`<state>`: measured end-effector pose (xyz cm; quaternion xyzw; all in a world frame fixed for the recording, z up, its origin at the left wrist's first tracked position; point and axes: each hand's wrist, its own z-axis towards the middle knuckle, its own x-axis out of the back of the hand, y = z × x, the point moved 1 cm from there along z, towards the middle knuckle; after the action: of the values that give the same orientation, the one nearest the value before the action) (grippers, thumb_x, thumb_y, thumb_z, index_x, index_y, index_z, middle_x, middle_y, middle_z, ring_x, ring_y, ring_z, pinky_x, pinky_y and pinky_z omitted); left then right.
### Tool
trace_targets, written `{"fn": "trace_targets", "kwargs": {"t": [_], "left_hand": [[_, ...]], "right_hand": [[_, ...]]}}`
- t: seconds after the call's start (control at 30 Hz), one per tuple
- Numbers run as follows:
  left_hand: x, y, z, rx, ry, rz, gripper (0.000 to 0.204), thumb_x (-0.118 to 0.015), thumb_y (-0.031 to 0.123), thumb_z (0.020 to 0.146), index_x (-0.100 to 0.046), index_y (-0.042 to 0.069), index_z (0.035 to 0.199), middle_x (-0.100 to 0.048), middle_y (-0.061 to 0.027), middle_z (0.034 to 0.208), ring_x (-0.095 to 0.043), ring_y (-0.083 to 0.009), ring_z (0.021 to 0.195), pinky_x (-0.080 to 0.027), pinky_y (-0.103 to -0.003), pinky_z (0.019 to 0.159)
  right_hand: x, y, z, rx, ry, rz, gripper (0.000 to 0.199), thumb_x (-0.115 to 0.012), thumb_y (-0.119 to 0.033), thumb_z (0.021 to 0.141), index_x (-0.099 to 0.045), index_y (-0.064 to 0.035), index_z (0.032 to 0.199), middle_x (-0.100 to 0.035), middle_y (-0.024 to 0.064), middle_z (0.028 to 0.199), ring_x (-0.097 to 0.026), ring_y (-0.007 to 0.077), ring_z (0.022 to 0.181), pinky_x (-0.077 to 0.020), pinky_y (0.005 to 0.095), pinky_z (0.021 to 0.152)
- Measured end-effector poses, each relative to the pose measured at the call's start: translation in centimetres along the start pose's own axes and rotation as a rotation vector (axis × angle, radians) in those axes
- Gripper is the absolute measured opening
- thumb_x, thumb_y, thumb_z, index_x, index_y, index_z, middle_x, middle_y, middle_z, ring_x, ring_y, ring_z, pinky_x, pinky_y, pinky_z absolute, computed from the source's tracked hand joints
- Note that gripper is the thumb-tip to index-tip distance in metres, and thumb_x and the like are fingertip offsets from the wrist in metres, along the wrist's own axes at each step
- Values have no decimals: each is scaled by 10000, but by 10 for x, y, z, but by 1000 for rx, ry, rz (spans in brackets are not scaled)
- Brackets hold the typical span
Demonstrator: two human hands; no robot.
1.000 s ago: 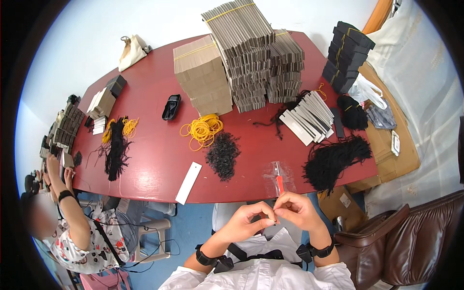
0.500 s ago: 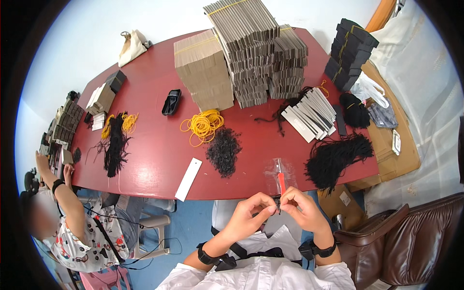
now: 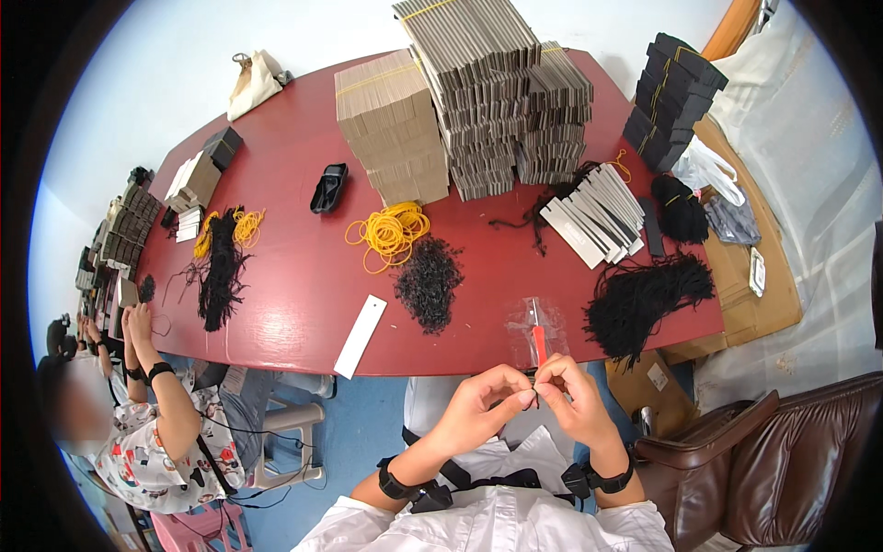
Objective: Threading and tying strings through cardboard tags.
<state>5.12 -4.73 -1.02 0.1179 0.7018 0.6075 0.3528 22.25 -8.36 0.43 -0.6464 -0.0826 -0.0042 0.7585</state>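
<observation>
One dark strand point(image 3: 535, 401) is between the left hand point(image 3: 485, 405) and the right hand point(image 3: 572, 397), near the edge of the table point(image 3: 294, 304). Both pinch it, thumb against finger; how far it is worked, one cannot tell. Beyond lie a red tool point(image 3: 539, 342) and a white tag point(image 3: 360, 337). Many black cords point(image 3: 649, 304) lie heaped at right, so much seems undone.

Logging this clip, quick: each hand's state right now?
Left hand: closed, pinching a thin dark strand.
Right hand: closed, apparently pinching the same thin dark strand.
</observation>
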Motion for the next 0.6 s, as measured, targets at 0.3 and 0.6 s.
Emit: {"fn": "trace_targets", "kwargs": {"t": [0.3,0.6], "left_hand": [[2,5,3,116,-99,-192,105,-575,89,933,-555,-2,981,-602,-31,902,-566,-97,872,-452,-241,781],[7,10,3,178,-285,-210,93,-570,108,940,-573,21,971,-601,-10,898,-565,-89,866,-448,-242,771]], "right_hand": [[0,8,-6,-50,-9,244,76,-557,-24,917,-516,-5,979,-547,44,891,-578,88,747,-467,225,617],[12,9,-4,-130,-187,416,151,-635,-11,869,-551,-20,994,-573,36,903,-568,88,727,-467,234,628]]}}
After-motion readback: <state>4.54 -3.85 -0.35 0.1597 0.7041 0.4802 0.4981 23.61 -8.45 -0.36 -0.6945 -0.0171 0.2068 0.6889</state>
